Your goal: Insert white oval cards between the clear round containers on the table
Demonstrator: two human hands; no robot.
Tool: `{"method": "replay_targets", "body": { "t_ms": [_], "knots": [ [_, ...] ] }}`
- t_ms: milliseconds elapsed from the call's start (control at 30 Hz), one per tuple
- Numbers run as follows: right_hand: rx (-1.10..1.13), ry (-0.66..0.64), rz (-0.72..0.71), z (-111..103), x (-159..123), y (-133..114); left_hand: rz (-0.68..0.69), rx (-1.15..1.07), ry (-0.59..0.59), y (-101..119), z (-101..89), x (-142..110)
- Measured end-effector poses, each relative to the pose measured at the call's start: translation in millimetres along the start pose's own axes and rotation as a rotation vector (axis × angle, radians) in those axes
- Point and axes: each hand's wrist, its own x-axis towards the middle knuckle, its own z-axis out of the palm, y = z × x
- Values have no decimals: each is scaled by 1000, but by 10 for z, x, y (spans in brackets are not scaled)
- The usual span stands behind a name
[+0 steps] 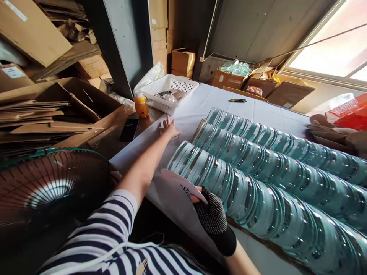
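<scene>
Striped shirt [113, 217] nearest, right hand [212, 214] pinches pale disc [177, 183], left hand [169, 129] open.

One head-worn view (the only one), forward and down, workspace close.

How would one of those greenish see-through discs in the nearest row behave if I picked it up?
The nearest row's discs look like thin, green-tinted glass, so one would probably feel stiff and chip easily. Their glossy surfaces could be slippery. Round and on edge, one might roll or tip once free.
</scene>
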Motion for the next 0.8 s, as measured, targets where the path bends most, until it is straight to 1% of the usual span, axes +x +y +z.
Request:
{"method": "replay_targets", "body": {
  "t_ms": [100, 233, 400, 500, 567, 600, 633, 700, 733, 800],
  "knots": [
    [55, -82, 28, -37, 25, 10, 0, -54, 17, -112, -84, -16],
    [74, -122, 0, -44, 30, 6, 22, -91, -2, -220, -169, -38],
    [47, -102, -19, -64, 25, -28, 45, -69, -26, -269, -148, -61],
    [38, -97, -21, -57, 21, -22, 93, -94, -48, -277, -129, -42],
    [29, -92, -15, -40, 14, -5, 120, -116, -55, -289, -156, -26],
    [27, -91, -6, -30, 11, 3, 118, -152, -27, -304, -189, -33],
    [33, -89, 1, -18, 10, 5, 106, -225, 27, -329, -237, -64],
    [52, -68, 10, 8, 25, -17, 92, -497, 183, -419, -362, -240],
    [54, -38, 11, 26, 47, -47, 101, -681, 267, -487, -423, -404],
    [29, 42, 11, 88, 129, -148, 156, -1052, 424, -653, -498, -888]
  ]
}}
